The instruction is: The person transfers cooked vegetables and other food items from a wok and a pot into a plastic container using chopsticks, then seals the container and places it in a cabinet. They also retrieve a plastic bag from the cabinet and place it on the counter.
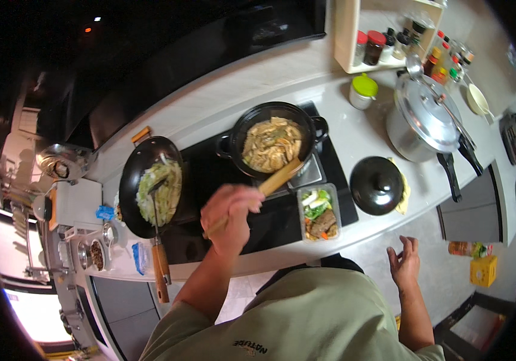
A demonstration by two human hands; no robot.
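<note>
My left hand (230,214) grips a wooden spatula (280,177), whose broad end rests at the near rim of a black two-handled pot (236,155). Pale cooked slices in brownish liquid (271,144) fill the pot. To the left, a black wok (127,194) holds chopped pale-green cabbage (167,194), with a wooden-handled turner (157,221) lying in it. My right hand (405,261) hangs over the floor beside the counter, fingers apart and holding nothing. Between the hands, a clear plastic container (304,225) of greens and browned meat sits at the cooktop's edge.
Right of the black glass cooktop (203,167), a black lid (376,185) lies partly over a yellow cloth (404,194). Behind it stand a metal pressure cooker (420,122), a green-lidded jar (363,92) and a spice shelf (346,45). Small bowls (97,255) line the left counter.
</note>
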